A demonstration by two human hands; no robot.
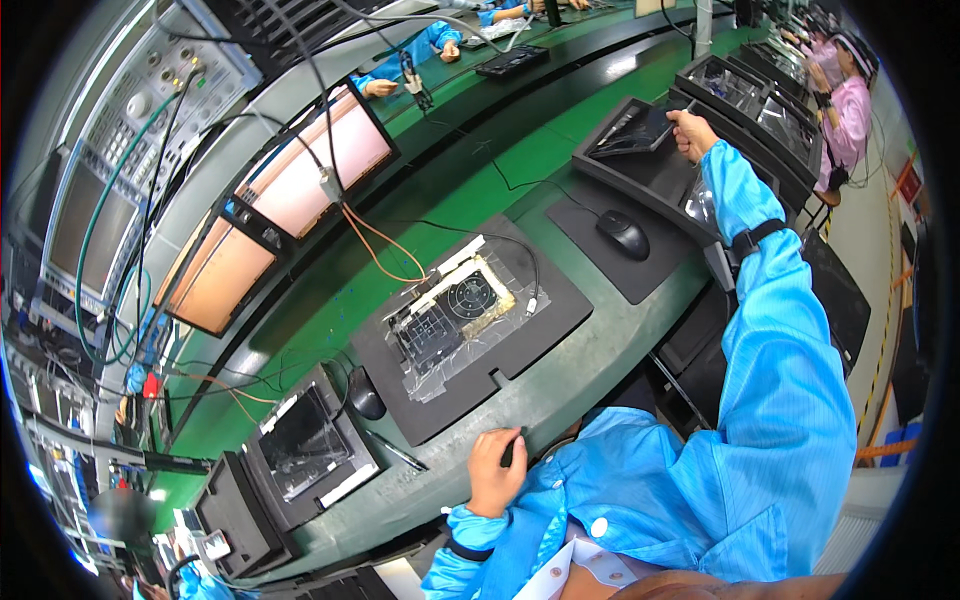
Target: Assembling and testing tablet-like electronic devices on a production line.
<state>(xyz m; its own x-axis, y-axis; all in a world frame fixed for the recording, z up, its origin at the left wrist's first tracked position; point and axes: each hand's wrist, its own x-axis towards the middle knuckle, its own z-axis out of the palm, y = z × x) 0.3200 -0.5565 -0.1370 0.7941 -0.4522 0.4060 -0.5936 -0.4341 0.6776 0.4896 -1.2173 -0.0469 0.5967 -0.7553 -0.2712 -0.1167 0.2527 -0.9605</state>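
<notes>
My right hand (pixel 693 136) is stretched out to the far right, its fingers closed on the corner of a thin, dark, tablet-like panel (pixel 632 132). That panel lies tilted in a black tray (pixel 592 158). Close to the table's front edge is my left hand (pixel 496 470), its fingers loosely curled and nothing visible in them. Beyond it, a black foam pad (pixel 412 428) carries a fixture (pixel 440 322) edged with clear tape and white strips. A cable with a white plug (pixel 532 305) lies across the pad's right side.
A black mouse (pixel 624 235) sits on a mat, and another mouse (pixel 366 392) is left of the pad. A pen (pixel 396 450) lies near a tray with a film-covered panel (pixel 303 442). Monitors (pixel 315 165), hanging cables and an instrument (pixel 150 110) stand at the left. Co-workers sit farther off.
</notes>
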